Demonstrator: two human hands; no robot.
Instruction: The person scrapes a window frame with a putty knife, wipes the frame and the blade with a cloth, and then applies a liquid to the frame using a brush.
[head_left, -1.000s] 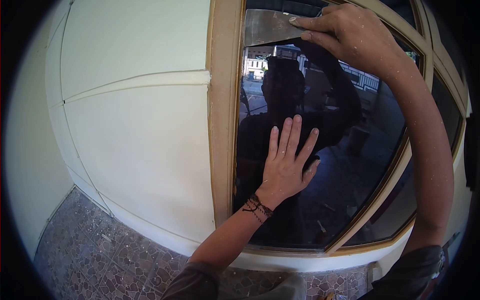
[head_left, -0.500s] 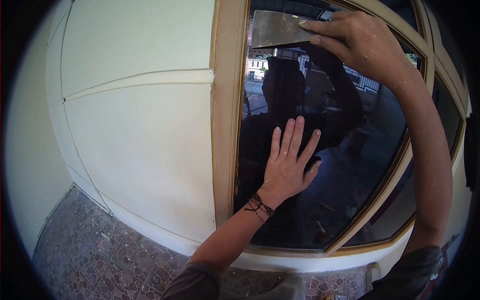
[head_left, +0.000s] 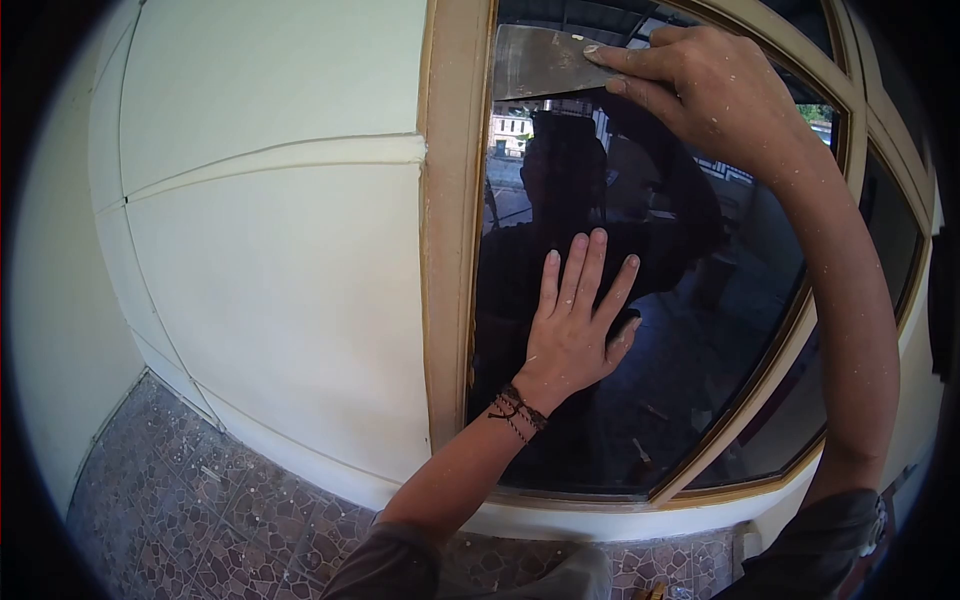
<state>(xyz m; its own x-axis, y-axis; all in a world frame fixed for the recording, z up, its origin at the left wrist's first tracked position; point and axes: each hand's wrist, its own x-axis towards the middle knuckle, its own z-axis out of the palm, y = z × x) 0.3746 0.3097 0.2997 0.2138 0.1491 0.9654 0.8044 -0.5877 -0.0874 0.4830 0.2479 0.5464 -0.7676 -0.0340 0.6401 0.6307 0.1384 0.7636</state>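
Observation:
My left hand (head_left: pixel 578 325) lies flat on the dark window glass (head_left: pixel 700 330), its fingers spread and nothing held. Higher up, my right hand (head_left: pixel 705 85) grips a wide metal scraper blade (head_left: pixel 545 65) between thumb and fingers. The blade lies along the upper part of the pane, its far edge at the inner side of the left wooden frame (head_left: pixel 450 230). Any handle is hidden by the right hand. A dark reflection of a person shows in the glass.
A pale wall (head_left: pixel 280 280) with a raised horizontal band stands left of the window. Below is a stone-patterned floor (head_left: pixel 230 510) with small light specks. More framed panes (head_left: pixel 890 230) continue on the right.
My right hand and the scraper have moved slightly left, bringing the blade's edge up to the left frame. My left hand has stayed on the glass.

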